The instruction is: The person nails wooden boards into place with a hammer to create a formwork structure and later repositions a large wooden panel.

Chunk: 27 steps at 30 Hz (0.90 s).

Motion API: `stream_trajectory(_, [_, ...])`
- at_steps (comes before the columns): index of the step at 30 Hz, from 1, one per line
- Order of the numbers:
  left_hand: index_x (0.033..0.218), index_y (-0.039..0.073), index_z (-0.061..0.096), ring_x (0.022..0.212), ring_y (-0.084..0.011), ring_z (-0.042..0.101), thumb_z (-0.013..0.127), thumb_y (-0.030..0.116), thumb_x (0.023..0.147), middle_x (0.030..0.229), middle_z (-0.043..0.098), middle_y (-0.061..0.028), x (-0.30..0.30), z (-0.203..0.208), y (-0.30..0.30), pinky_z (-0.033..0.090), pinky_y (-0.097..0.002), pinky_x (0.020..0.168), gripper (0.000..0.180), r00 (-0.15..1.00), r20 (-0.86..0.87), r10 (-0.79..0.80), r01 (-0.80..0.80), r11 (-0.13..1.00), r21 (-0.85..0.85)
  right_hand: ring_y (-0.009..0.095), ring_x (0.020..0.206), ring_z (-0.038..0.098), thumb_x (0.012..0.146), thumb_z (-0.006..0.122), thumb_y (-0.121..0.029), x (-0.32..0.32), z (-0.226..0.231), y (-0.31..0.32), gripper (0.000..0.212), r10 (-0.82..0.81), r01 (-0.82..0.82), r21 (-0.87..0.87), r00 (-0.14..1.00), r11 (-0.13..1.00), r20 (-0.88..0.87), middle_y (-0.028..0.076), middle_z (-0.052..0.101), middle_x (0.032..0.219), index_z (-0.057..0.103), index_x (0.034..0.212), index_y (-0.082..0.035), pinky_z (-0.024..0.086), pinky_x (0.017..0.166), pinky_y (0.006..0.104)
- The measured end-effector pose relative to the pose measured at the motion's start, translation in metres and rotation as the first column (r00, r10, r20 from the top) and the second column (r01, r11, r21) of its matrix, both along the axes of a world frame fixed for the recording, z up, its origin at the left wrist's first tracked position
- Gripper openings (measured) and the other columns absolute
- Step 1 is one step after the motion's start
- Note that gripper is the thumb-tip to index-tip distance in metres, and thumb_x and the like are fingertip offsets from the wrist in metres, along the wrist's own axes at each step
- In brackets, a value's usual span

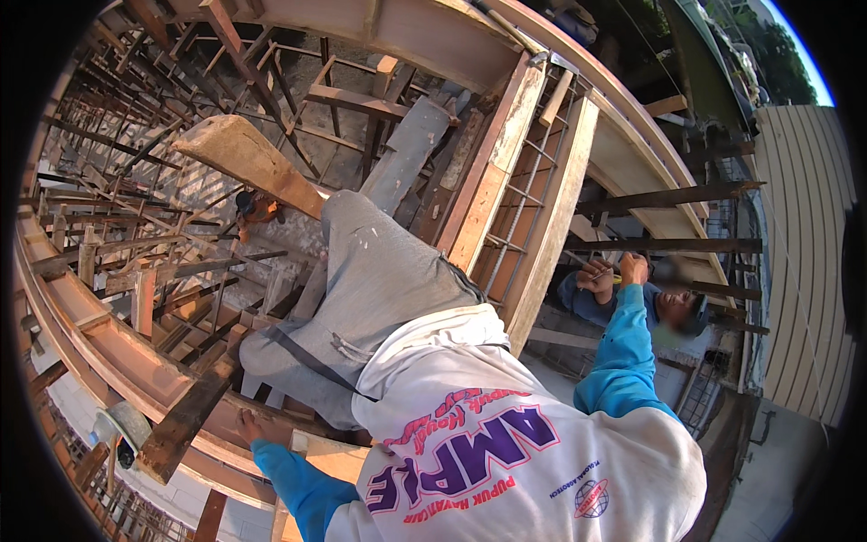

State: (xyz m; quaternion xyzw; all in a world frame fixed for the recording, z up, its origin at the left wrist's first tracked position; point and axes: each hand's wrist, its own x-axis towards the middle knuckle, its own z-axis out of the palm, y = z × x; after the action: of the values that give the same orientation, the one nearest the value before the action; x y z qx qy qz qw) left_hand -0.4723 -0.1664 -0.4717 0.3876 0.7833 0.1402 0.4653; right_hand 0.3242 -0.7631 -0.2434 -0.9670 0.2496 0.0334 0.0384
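Observation:
My right hand [634, 268], at the end of a blue sleeve, is closed beside the formwork on the right. What it holds is too small to make out; a bit of yellow shows just next to it. Close by, a co-worker's hand [594, 278] is raised from below with a thin rod-like piece in it. My left hand [248, 426] rests on the edge of a wooden formwork beam [293, 423] at the lower left, fingers apart and holding nothing. Between my hands, my grey-trousered legs straddle the timber.
A steel rebar cage [526, 194] lies inside the formwork channel. A wooden-handled hammer [556, 98] rests across its far end. Rough planks [262, 163] and many props stand over a deep drop at left, where another person [260, 208] is below. Dark beams [668, 245] jut out at right.

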Motion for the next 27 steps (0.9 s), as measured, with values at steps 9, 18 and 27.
stream_trajectory(9, [0.119, 0.002, 0.058, 0.089, -0.0173, 0.056, 0.059, 0.030, 0.091, 0.102, 0.062, -0.0099, 0.022, 0.071, -0.011, 0.046, -0.0288, 0.077, 0.040, 0.986, 0.017, -0.163, 0.143, 0.903, 0.405, 0.021, 0.103, 0.057, 0.095, 0.051, -0.019, -0.003, 0.013, 0.247, 0.035, 0.451, -0.739, 0.579, 0.671, 0.343, 0.589, 0.012, 0.060, 0.114, 0.055, 0.122, 0.003, 0.047, 0.087, 0.0339])
stream_trajectory(18, [0.121, 0.005, 0.056, 0.109, -0.0308, 0.058, 0.058, 0.025, 0.092, 0.117, 0.060, -0.0151, 0.029, 0.201, -0.148, 0.046, -0.0384, 0.091, 0.035, 0.971, -0.217, 0.101, 0.044, 0.817, 0.575, 0.016, 0.088, 0.057, 0.097, 0.054, -0.025, -0.224, 0.067, 0.531, 0.031, 0.691, -0.658, 0.625, 0.215, -0.420, 0.691, 0.007, 0.062, 0.098, 0.059, 0.115, 0.000, 0.048, 0.077, 0.0295])
stream_trajectory(27, [0.118, 0.004, 0.056, 0.112, -0.0362, 0.051, 0.060, 0.013, 0.084, 0.118, 0.055, -0.0183, 0.025, 0.213, -0.327, 0.041, -0.0416, 0.097, 0.035, 0.660, -0.389, 0.643, -0.209, 0.654, 0.727, 0.015, 0.083, 0.056, 0.097, 0.053, -0.017, -0.394, 0.152, 0.616, 0.024, 0.495, -0.270, 0.474, -0.011, -0.838, 0.869, 0.009, 0.062, 0.094, 0.058, 0.112, 0.002, 0.047, 0.076, 0.0289])
